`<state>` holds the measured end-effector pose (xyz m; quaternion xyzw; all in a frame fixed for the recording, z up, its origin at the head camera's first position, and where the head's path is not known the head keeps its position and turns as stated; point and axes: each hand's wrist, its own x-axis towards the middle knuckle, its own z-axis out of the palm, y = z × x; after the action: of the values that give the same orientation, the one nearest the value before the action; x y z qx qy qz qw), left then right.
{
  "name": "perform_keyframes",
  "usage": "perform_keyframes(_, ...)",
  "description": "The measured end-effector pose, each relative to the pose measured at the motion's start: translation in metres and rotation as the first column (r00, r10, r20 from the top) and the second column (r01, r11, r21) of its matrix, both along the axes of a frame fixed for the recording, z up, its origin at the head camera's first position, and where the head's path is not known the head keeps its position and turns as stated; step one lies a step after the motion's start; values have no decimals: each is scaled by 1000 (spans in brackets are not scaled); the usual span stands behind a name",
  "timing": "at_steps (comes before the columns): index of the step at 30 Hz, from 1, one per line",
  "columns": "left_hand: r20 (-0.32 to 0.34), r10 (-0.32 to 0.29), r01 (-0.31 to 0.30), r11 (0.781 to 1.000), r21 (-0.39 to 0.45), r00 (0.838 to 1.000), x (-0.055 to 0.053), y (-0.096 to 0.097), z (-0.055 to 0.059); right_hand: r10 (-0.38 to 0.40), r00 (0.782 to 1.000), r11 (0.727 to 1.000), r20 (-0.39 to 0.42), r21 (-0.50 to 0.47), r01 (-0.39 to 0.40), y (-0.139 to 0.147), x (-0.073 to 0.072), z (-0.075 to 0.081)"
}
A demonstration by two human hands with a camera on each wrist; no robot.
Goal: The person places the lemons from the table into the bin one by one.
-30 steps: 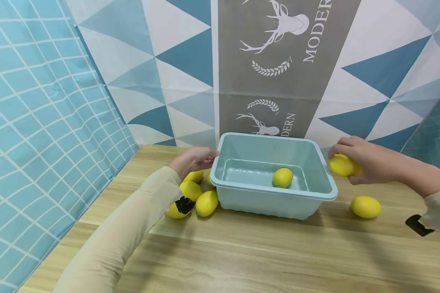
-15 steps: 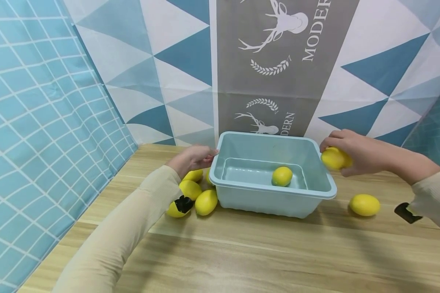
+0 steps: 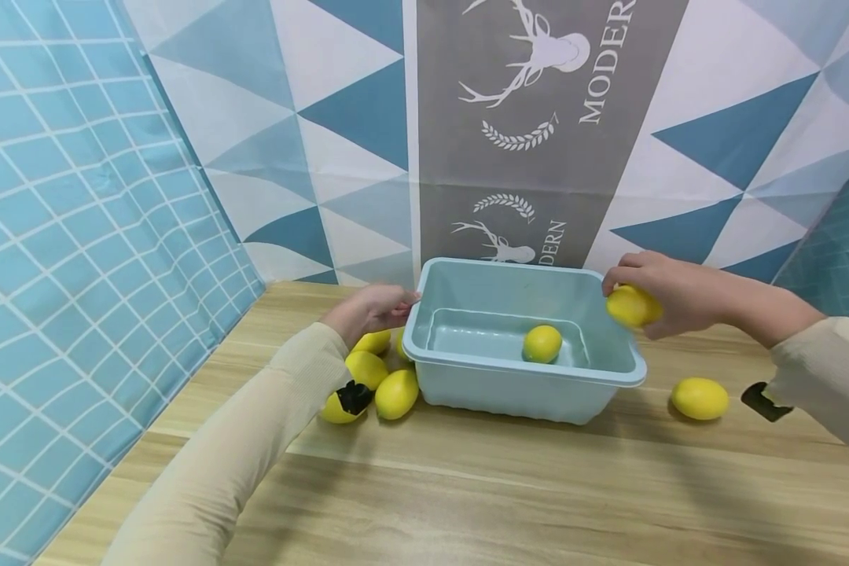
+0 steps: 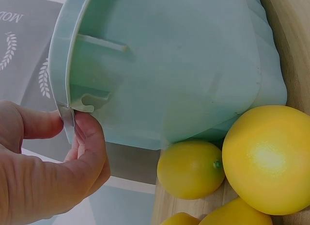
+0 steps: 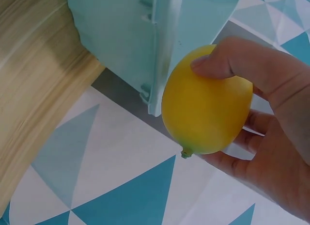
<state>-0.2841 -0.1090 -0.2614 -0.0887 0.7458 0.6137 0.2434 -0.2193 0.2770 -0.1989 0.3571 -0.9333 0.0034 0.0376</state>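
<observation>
A pale blue-green plastic basin (image 3: 516,391) stands on the wooden table, with one lemon (image 3: 542,344) lying inside toward its right. My left hand (image 3: 373,308) pinches the basin's left rim between thumb and fingers, which the left wrist view shows closely. In my right hand (image 3: 686,295) is another lemon (image 3: 631,306), held in the air at the basin's right rim. The right wrist view shows the thumb across this lemon (image 5: 208,104) and the fingers behind it. Below the left hand, several lemons (image 3: 397,395) are grouped against the basin's left side, partly hidden by the sleeve.
One more lemon (image 3: 700,398) lies on the table (image 3: 467,495) to the right of the basin. A patterned cloth (image 3: 354,141) with triangles and a deer print hangs behind. Blue checked cloth (image 3: 64,236) borders the left side.
My right hand has carried its lemon leftward, from outside the basin to its right rim. The left hand stays on the left rim, and the basin holds its place.
</observation>
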Motion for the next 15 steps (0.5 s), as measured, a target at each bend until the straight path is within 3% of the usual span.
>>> perform_keyframes(6,-7,-3,3,1000,-10,1000,1,0,0,27,1000,1000,-6,-14,-27,-8,-1,5)
perform_keyframes(15,-10,-4,4,1000,-8,1000,2,1,-1,-12,997,1000,79,21,11,-27,-8,11)
